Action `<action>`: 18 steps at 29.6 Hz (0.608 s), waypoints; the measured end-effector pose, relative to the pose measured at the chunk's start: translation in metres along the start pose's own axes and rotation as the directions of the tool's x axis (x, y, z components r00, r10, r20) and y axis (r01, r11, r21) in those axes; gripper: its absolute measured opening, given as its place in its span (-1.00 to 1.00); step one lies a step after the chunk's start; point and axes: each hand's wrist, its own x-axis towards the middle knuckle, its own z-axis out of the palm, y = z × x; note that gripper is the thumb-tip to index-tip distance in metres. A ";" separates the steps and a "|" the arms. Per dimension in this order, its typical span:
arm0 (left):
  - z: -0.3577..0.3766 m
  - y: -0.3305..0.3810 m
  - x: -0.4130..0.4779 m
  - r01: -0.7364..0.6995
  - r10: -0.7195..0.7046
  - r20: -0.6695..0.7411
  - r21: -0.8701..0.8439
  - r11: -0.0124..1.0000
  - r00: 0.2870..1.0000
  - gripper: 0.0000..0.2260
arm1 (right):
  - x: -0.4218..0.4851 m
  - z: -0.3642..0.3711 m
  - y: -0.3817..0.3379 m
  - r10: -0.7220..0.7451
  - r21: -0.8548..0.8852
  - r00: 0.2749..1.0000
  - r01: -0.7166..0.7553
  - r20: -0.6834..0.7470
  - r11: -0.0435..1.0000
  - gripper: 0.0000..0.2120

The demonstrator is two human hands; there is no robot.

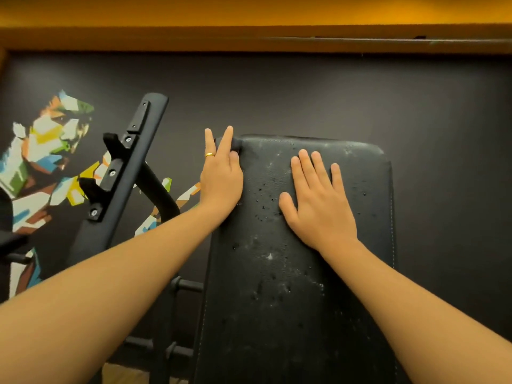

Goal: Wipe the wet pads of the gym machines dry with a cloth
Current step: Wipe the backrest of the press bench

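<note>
A black padded backrest fills the centre, tilted away from me and dotted with water drops. My right hand lies flat on its upper part with straight fingers and holds nothing. My left hand rests against the pad's top left edge. Two of its fingers point straight up; another bends over a small dark wad at the corner, which looks like a dark cloth. The left thumb is hidden.
A second black pad on a metal bracket leans at the left, with a curved black tube behind it. Black pegs stick out low beside the backrest. A dark wall with a colourful mural stands close behind.
</note>
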 end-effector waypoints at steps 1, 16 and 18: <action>0.000 0.001 0.001 -0.001 0.001 0.005 0.028 1.000 1.000 -0.55 | -0.001 0.001 0.000 0.007 0.001 1.000 -0.007 0.003 1.000 -0.31; -0.014 -0.014 0.019 -0.255 0.203 0.283 0.158 0.954 0.937 -0.52 | 0.002 -0.007 -0.001 0.019 -0.021 0.998 -0.018 0.053 1.000 -0.31; -0.021 -0.016 0.018 -0.200 0.151 0.329 0.120 0.972 0.932 -0.51 | 0.000 -0.006 -0.005 0.023 -0.003 0.997 -0.023 0.080 1.000 -0.31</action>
